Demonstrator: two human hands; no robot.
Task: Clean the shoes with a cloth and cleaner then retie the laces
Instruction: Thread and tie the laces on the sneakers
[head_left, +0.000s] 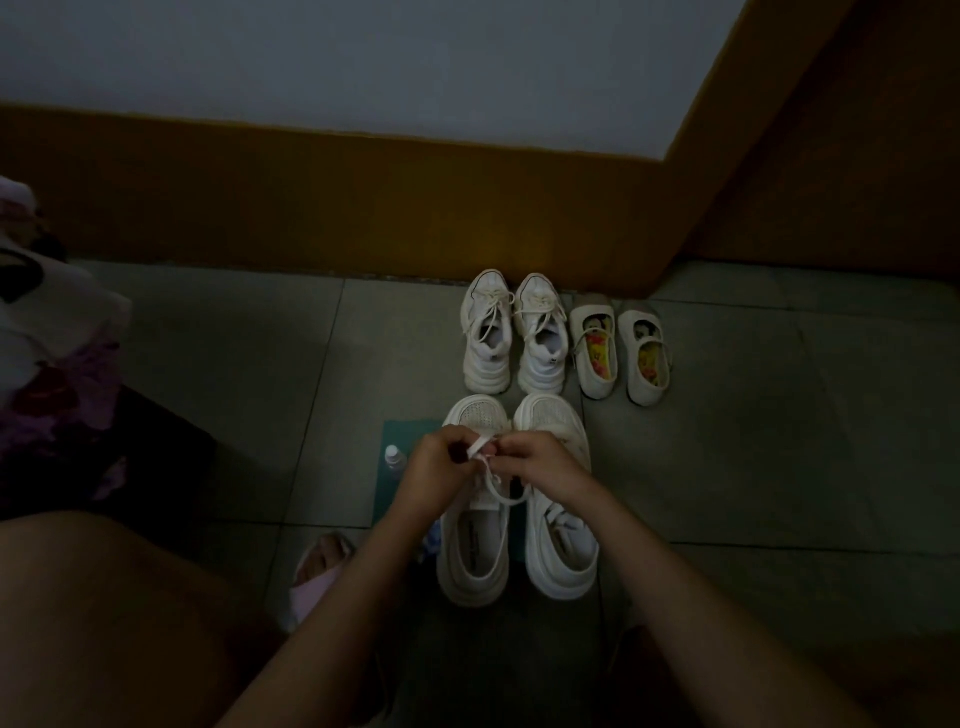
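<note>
Nearest of all, below and left of the fingers, a foot in a soft pink slipper (317, 574) rested on the grey tiled floor (234, 395). Just under the fingers stood a chunky white pair, the left sneaker (472, 551) and the right sneaker (561, 545). Both had thick ridged soles and perforated mesh toes that showed beyond the fingers. The left hand (431, 470) and the right hand (545, 467) met over the left sneaker's tongue, fingers curled tight, each pinching the flat white lace (483, 447). A loop of it hung slack toward the shoe's opening. Left of the left fingers, a small pale bottle (395, 457) with a rounded cap stood on a flat teal sheet (402, 436) that lay under the pair. Beyond the fingers sat rounded, laced white trainers (511, 338). Right of them were strapped white flats (621, 353) with bright printed insoles, near the ochre skirting board (311, 208).
</note>
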